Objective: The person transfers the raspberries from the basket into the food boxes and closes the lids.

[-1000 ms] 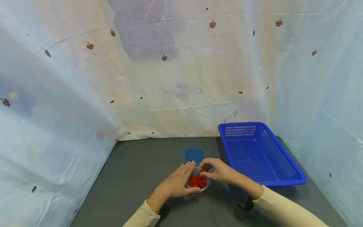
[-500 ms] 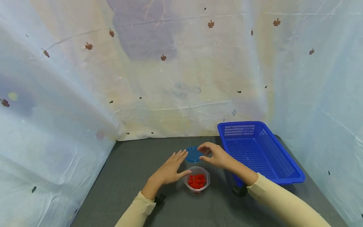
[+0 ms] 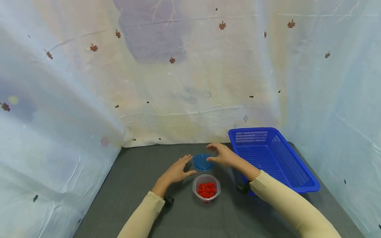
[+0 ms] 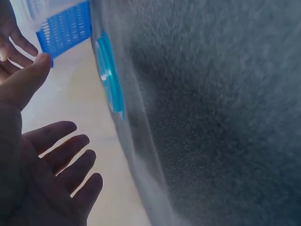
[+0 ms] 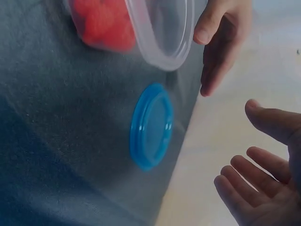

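A clear plastic tub (image 3: 218, 190) with several small red pieces (image 3: 206, 190) inside stands on the dark table. Just behind it lies a round blue lid (image 3: 201, 162), flat on the cloth. My left hand (image 3: 175, 170) hovers to the left of the lid, fingers extended and thumb spread, holding nothing. On the lid's other side, my right hand (image 3: 222, 155) hangs in the air with fingers relaxed and thumb apart; its thumb overlaps the lid in the head view. In the right wrist view the blue lid (image 5: 151, 127) shows below both hands, beside the tub (image 5: 162, 63).
A large blue perforated basket (image 3: 272, 158) occupies the back right of the table (image 3: 134, 185). A patterned sheet (image 3: 190, 82) hangs behind and along both sides. Dark wrist straps with cameras (image 3: 168, 201) sit on the forearms.
Both hands have moved away from over the tub, forward toward the lid, and spread slightly apart. The tub is now fully uncovered in the head view; the lid has stayed in place.
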### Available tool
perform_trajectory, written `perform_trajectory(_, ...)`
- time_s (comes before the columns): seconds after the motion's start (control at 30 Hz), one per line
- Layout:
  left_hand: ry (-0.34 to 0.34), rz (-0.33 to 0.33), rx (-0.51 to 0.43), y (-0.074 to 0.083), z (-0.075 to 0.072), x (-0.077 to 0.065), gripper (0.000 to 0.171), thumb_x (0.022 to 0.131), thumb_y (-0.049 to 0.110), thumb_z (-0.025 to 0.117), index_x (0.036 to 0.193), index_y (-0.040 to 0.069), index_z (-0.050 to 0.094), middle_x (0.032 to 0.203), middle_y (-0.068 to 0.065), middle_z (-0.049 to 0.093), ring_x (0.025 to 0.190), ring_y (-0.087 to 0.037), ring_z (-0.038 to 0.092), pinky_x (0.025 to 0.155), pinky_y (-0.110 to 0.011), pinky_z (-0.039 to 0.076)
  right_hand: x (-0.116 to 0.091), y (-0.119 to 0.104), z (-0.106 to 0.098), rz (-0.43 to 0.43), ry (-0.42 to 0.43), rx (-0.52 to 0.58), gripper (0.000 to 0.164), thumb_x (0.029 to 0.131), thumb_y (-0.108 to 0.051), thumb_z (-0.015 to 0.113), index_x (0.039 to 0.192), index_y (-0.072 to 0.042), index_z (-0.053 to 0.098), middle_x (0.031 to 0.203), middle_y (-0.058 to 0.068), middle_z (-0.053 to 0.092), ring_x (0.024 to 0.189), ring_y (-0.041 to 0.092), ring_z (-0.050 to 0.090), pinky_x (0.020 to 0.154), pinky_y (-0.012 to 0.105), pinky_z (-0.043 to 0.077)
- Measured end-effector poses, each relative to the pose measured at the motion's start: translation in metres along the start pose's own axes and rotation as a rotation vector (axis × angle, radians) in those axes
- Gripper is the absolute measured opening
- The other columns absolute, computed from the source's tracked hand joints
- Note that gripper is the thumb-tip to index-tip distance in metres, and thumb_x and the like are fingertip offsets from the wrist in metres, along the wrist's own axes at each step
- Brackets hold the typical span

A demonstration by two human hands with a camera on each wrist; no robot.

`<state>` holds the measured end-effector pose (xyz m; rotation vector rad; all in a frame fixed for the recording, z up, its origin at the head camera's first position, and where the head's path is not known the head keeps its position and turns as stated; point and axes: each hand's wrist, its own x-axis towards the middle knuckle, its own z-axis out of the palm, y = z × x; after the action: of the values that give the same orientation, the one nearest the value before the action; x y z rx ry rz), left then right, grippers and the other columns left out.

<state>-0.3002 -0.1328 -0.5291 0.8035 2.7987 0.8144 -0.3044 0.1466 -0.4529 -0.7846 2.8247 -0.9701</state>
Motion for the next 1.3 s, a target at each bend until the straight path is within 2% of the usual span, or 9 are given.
perform_trajectory(0.1, -0.012, -0.033, -0.003, 0.0, -0.002, 0.007, 0.085, 0.103, 0.049, 0.072, 0.167, 0.006, 0.037, 0.173, -0.019, 0.032, 0.16, -0.044, 0.027, 0.13, -0.063, 0.024, 0.01, 0.008, 0.002, 0.03, -0.027, 0.008, 0.064, 0.099, -0.023, 0.081, 0.151, 0.003, 0.054, 0.15, 0.021, 0.061, 0.138, 0.04, 0.058, 0.116, 0.055, 0.049)
perform_trajectory(0.3, -0.017, -0.057, -0.002, -0.002, 0.001, 0.021, 0.084, 0.103, 0.047, 0.073, 0.167, 0.007, 0.037, 0.173, -0.018, 0.034, 0.16, -0.043, 0.03, 0.128, -0.062, 0.028, 0.023, 0.023, 0.012, 0.076, -0.069, 0.012, 0.071, 0.096, -0.022, 0.085, 0.153, 0.005, 0.051, 0.155, 0.024, 0.056, 0.144, 0.044, 0.053, 0.118, 0.058, 0.046)
perform_trajectory(0.53, -0.007, -0.057, -0.042, -0.006, 0.008, 0.033, 0.084, 0.102, 0.043, 0.075, 0.164, 0.0, 0.039, 0.169, -0.022, 0.039, 0.156, -0.042, 0.037, 0.126, -0.061, 0.033, 0.028, 0.034, 0.021, 0.125, -0.095, -0.006, 0.071, 0.094, -0.02, 0.086, 0.152, 0.004, 0.053, 0.153, 0.023, 0.058, 0.143, 0.043, 0.054, 0.118, 0.057, 0.046)
perform_trajectory(0.97, 0.002, -0.085, -0.034, -0.013, 0.017, 0.049, 0.081, 0.1, 0.037, 0.079, 0.16, -0.005, 0.044, 0.164, -0.026, 0.045, 0.154, -0.043, 0.041, 0.126, -0.058, 0.034, 0.035, 0.041, 0.024, 0.175, -0.151, -0.062, 0.072, 0.091, -0.016, 0.088, 0.151, 0.005, 0.054, 0.147, 0.028, 0.061, 0.138, 0.043, 0.058, 0.117, 0.057, 0.048)
perform_trajectory(1.3, -0.001, -0.077, -0.009, -0.015, 0.02, 0.053, 0.076, 0.099, 0.035, 0.08, 0.157, -0.004, 0.05, 0.165, -0.026, 0.043, 0.154, -0.045, 0.04, 0.126, -0.06, 0.034, 0.037, 0.052, 0.032, 0.157, -0.186, -0.115, 0.063, 0.089, -0.014, 0.091, 0.142, 0.003, 0.062, 0.135, 0.025, 0.068, 0.126, 0.039, 0.066, 0.111, 0.052, 0.054)
